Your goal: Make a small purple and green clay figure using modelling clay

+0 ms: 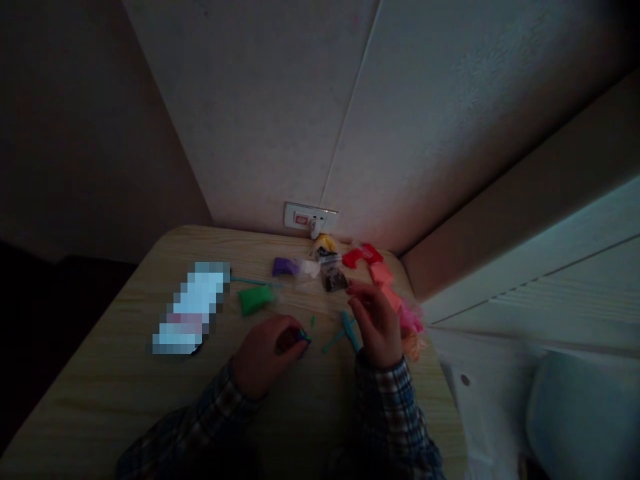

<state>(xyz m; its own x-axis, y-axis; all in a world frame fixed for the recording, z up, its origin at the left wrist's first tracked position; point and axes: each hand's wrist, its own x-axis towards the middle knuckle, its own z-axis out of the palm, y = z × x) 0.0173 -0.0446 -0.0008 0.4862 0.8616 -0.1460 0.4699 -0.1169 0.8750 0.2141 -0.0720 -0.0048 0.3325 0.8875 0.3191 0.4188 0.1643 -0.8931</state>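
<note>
My left hand (265, 350) is above the tabletop, thumb and fingers pinched on a small purple and green piece of modelling clay (303, 336). A tiny green bit (313, 321) lies just to the right of those fingertips. My right hand (376, 325) is raised over the right side of the table, thumb and index tips slightly apart, with nothing visible between them. Its fingertips are close to a clear bag of black clay (334, 280). Below and left of this hand, a light-blue plastic tool (351, 331) lies across a thinner blue stick (334, 341).
Bags of green (255, 299), purple (285, 267), yellow (326, 243), red (369, 254) and pink clay (411, 317) lie around the wooden table (125, 347). A blurred-out phone-like object (193, 310) is at left. A plug (315, 228) sits in the wall socket (295, 215).
</note>
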